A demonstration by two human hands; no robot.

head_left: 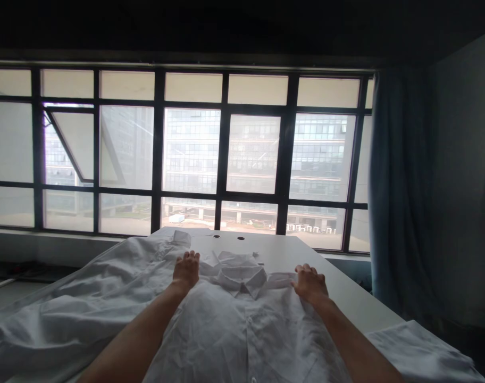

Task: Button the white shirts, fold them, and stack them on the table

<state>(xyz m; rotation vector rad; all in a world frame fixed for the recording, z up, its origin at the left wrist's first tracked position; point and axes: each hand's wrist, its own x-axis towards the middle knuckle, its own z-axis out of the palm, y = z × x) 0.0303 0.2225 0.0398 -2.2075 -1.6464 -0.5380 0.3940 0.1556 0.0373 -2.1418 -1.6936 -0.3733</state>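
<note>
A white button-up shirt (242,319) lies front up before me, its collar at the far end and its button placket running toward me. My left hand (187,271) is closed on the shirt's left shoulder edge, fingers curled over the fabric. At the opposite shoulder, my right hand (311,283) is closed on the cloth in the same way. The fingertips of both hands are partly hidden. Just beyond the collar lies some more white fabric (230,259); whether it belongs to this shirt I cannot tell.
Another white garment (102,292) spreads rumpled along the left of the white table (342,290). White cloth (421,348) lies at the near right corner. Two dark round holes pierce the far tabletop. Windows (190,154) stand behind, and a blue-grey curtain (402,197) hangs at right.
</note>
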